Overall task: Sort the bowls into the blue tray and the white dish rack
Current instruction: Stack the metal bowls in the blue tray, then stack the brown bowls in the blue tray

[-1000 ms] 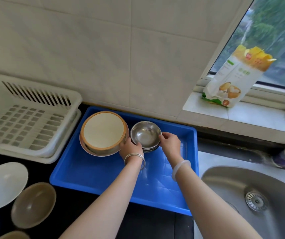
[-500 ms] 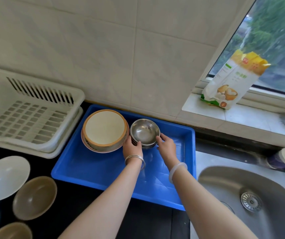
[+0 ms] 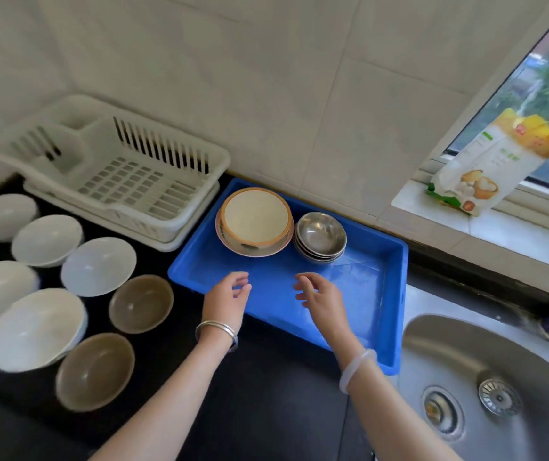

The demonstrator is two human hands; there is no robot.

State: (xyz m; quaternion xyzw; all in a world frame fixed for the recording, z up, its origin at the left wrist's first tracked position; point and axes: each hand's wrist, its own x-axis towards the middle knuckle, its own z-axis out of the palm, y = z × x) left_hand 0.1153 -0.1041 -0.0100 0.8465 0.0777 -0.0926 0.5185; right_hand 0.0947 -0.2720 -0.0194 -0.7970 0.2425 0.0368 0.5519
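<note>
Far left, a cluster of white bowls (image 3: 47,240) sits loose on the dark surface (image 3: 266,404), some blurred at the frame edge; just right of them, three brown bowls (image 3: 141,303) sit upright, one near the tray's corner and two lower down; behind all of these, the white dish rack (image 3: 123,174) stands against the tiled wall with nothing in it, its cutlery pocket at the left end; moving right, the blue tray (image 3: 379,294) lies touching the rack's right end, and at its back edge sits a cream bowl with an orange rim (image 3: 255,217), nested in a wider bowl beneath it; just beside that, a stack of metal bowls (image 3: 320,237), four or so, rims showing one under another; now the hands: the left hand (image 3: 226,299) hangs over the tray's near left corner, fingers loosely curled, holding nothing, silver bangles on the wrist; the right hand (image 3: 319,296) hangs over the tray's middle, fingers likewise slack and parted, empty, a pale bangle on its wrist; both hands are apart from the bowls in the tray; further right, the steel sink (image 3: 532,357) with its drain strainer; up on the window ledge, a yellow and white food packet (image 3: 496,161) leans against the window
</note>
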